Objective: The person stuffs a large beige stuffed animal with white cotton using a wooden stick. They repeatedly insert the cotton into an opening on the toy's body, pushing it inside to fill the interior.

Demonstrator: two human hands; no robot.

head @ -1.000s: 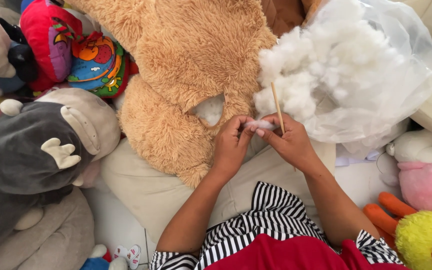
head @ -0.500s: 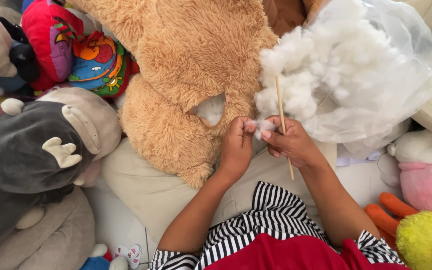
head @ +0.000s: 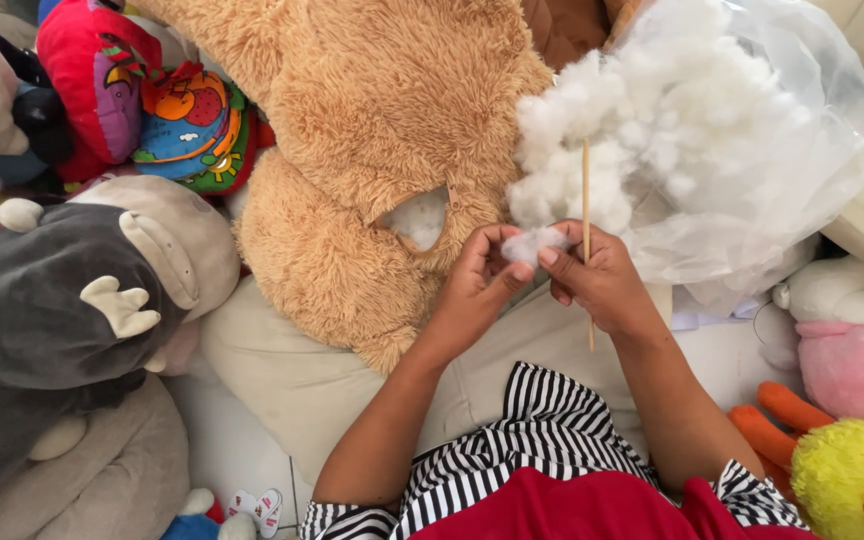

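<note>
Two hands pinch a tuft of white stuffing in front of a big tan bear.

The left hand and right hand meet just below the bag of stuffing, their fingers closed on a small tuft held between them. The right hand also grips a thin wooden stick, upright, its top against the loose stuffing spilling from the bag. The bear lies just left of the hands, an open seam showing white filling. A grey plush lies far left; pink and yellow toys sit right.
</note>
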